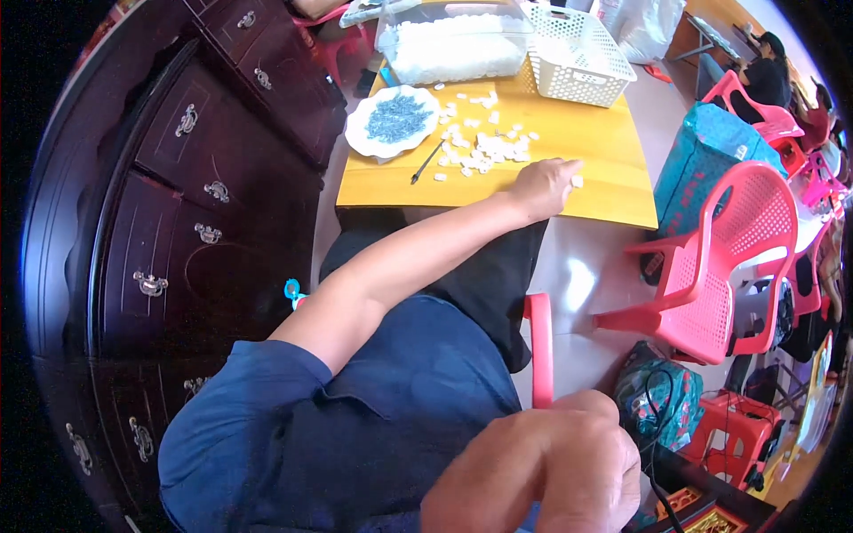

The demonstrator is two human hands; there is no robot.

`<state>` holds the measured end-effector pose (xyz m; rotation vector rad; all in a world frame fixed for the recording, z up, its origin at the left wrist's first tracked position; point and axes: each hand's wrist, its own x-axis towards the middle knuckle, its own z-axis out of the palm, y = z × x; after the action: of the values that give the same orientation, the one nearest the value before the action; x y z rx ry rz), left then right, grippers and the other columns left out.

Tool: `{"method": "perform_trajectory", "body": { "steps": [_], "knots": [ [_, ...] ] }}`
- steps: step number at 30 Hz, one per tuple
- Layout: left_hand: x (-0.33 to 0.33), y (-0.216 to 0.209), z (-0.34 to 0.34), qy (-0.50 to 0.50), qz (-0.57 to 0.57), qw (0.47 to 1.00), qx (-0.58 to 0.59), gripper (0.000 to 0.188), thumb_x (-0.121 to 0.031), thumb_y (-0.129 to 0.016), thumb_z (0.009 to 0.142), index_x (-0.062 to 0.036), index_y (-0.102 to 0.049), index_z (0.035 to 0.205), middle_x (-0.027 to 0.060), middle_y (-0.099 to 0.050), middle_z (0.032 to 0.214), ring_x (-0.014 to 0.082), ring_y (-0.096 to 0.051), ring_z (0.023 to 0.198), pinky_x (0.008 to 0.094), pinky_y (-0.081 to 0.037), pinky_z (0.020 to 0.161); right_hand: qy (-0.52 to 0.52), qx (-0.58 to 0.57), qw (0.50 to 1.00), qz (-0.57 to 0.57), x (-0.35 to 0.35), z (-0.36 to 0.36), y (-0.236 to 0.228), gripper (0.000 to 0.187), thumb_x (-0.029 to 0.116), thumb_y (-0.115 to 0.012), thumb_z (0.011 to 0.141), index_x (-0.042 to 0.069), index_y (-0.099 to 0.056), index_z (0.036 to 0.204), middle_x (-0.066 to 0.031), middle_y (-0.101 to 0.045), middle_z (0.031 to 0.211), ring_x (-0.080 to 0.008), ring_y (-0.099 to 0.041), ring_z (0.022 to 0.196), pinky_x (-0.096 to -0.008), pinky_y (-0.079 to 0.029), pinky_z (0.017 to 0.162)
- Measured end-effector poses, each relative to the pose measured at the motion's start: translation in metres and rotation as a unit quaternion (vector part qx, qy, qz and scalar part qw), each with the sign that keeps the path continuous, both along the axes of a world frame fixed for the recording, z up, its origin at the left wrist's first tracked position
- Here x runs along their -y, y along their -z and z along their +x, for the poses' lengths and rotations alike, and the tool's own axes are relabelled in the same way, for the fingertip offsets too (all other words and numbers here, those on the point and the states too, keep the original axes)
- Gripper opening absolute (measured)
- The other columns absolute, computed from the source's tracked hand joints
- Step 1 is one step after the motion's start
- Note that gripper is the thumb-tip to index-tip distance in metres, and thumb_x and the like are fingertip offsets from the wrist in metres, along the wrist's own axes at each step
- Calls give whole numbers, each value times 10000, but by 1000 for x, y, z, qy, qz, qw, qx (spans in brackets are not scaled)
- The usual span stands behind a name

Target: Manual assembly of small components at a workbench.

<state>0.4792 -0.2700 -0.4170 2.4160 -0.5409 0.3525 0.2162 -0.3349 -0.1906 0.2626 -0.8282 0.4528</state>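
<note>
My left hand (544, 188) reaches across my front to the near right part of the yellow table (613, 169). Its fingers are drawn together, with a small white plastic piece (577, 181) at the tips. Beside it lies a loose scatter of small white pieces (484, 153). A slim dark stick-like tool (428, 163) rests left of them, near a white scalloped plate (359, 133) heaped with small blue-grey slender parts (397, 118). Close to the camera, my right hand (546, 466) is curled up, raised off the table; its fingertips and anything in them are hidden.
At the table's back stand a clear plastic box (458, 44) full of white pieces and a white perforated basket (582, 84). Dark drawers (178, 204) line the left. To the right are a pink plastic chair (746, 231), a blue bag (711, 169) and, farther off, people (769, 80).
</note>
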Motion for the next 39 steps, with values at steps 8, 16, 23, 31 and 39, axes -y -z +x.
{"method": "perform_trajectory", "body": {
  "steps": [8,16,23,31,39],
  "knots": [
    [-34,-3,-21,-38,-13,999,31,394,-144,-615,873,-82,-604,1262,172,-648,1044,364,-653,952,450,-539,842,-89,70,989,-91,18,24,22,345,187,-470,1052,-95,-668,1077,-235,-642,1046,-311,-657,942,-376,-531,804],
    [-39,14,-2,-68,10,998,10,136,-176,-619,891,-53,-678,882,145,-640,886,372,-649,862,467,-529,785,38,89,866,-491,22,87,77,43,62,-619,935,28,-608,910,-148,-666,937,-204,-629,853,-321,-505,787],
    [-55,20,-12,-29,-28,998,49,141,-134,-585,890,-28,-649,823,179,-626,903,387,-653,810,475,-529,703,116,-270,806,-514,20,141,188,87,47,-613,931,80,-616,1011,-57,-687,981,-120,-646,781,-253,-531,706],
    [-62,14,-24,-33,13,997,74,82,-118,-601,875,-59,-658,873,126,-614,927,329,-655,827,432,-536,699,174,-281,744,-580,21,161,236,82,44,-596,941,96,-606,1002,-31,-695,954,-94,-647,745,-223,-526,678],
    [-65,7,-35,-42,26,995,90,80,-115,-589,886,-62,-647,898,122,-621,893,349,-663,790,441,-542,669,193,-284,731,-590,25,170,246,82,48,-589,948,103,-597,1007,-27,-694,948,-95,-645,748,-227,-527,681]
  ]
}}
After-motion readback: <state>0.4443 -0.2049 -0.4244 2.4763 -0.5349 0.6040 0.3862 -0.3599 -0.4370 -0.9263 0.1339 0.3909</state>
